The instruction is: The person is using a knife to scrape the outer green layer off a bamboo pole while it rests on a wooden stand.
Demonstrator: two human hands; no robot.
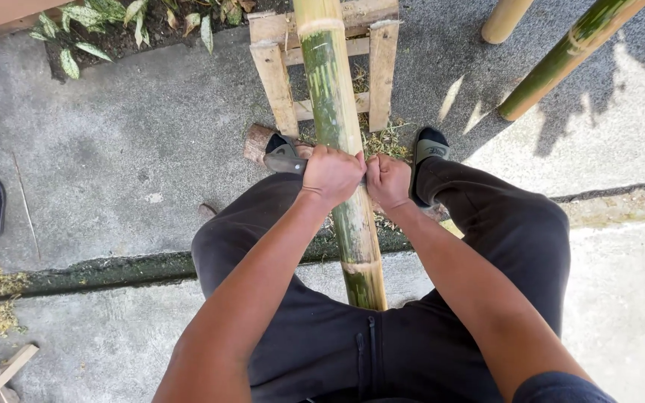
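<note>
Bamboo pole: thick, green mottled with yellow; runs from between the seated person's knees up onto the wooden frame; far end out of view
Blade: flat grey metal tool laid crosswise on the pole, just short of the frame
Left hand: clenched on the blade, on top of the pole
Right hand: fist closed just beside the pole, touching the left; what it grips is hidden, probably the blade's other end
Step in hand: judged to be scraping the pole's skin; fibre shavings lie beside the pole
Next move: likely calls for even two-handed pressure along the pole, feet braced
Beyond: two more bamboo poles right of the frame; leafy plants to its left
</note>
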